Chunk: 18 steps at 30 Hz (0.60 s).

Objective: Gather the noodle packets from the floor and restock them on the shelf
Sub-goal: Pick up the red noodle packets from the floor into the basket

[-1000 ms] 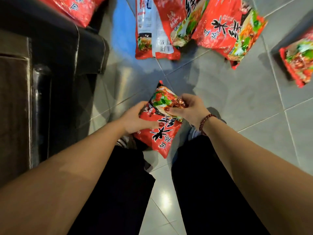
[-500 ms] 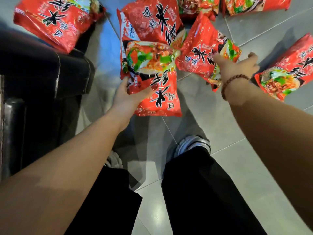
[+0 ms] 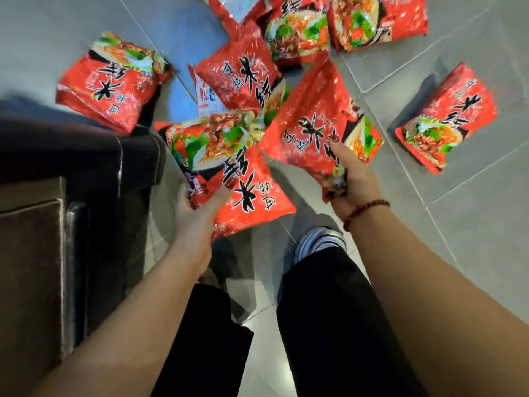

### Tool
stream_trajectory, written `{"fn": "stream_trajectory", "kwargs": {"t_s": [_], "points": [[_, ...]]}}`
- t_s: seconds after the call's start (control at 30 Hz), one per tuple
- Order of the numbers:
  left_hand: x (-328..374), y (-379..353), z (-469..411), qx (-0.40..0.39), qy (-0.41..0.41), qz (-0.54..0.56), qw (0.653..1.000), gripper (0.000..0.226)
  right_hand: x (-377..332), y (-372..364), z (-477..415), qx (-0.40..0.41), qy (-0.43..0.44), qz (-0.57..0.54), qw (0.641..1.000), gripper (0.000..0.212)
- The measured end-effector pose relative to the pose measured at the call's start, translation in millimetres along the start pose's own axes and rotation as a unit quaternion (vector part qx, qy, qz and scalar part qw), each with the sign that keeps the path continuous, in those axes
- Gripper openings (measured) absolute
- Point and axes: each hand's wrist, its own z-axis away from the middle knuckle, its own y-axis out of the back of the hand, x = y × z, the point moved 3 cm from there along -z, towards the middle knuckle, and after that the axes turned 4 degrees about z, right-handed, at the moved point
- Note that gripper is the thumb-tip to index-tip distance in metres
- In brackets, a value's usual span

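Observation:
Several red noodle packets lie scattered on the grey tiled floor (image 3: 429,116). My left hand (image 3: 197,209) grips one red packet (image 3: 229,167) by its lower edge, thumb on top, lifted above the floor. My right hand (image 3: 353,176) grips a second red packet (image 3: 309,130) at its lower right corner, tilted up off the floor. Loose packets remain at the far left (image 3: 111,81), the centre back (image 3: 237,73), the top (image 3: 297,32) (image 3: 378,21) and the right (image 3: 446,118).
A dark cabinet or shelf unit (image 3: 71,156) with a metal rail (image 3: 71,276) stands at the left, close to my left arm. My black-trousered legs and a white shoe (image 3: 320,242) are below the hands. Bare tiles extend to the right.
My right hand, which was reaching open toward a packet on the floor, now grips it and has lifted it. My left hand keeps its packet. The view has tilted further forward.

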Motion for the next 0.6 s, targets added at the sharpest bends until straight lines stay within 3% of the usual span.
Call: {"fn": "stream_trajectory", "kwargs": {"t_s": [0.13,0.33,0.5,0.6], "points": [[46.3,12.0,69.7,-0.013,-0.002,0.033,0.999,0.047,-27.8,-9.7,94.1,-0.003,0.006,-0.019,1.000,0.068],[134.9,23.8,198.8,-0.025,-0.017,0.026,0.999,0.051,-117.9,-38.7,247.2,0.002,0.057,-0.102,0.993,0.053],[219.2,31.8,319.7,-0.068,-0.051,0.031,0.996,0.062,-195.6,-53.6,369.3,-0.045,0.086,-0.140,0.985,0.047],[270.3,35.5,382.7,-0.099,-0.093,0.065,0.989,0.055,-233.5,-62.5,430.2,-0.096,0.121,-0.115,0.981,0.051]]}}
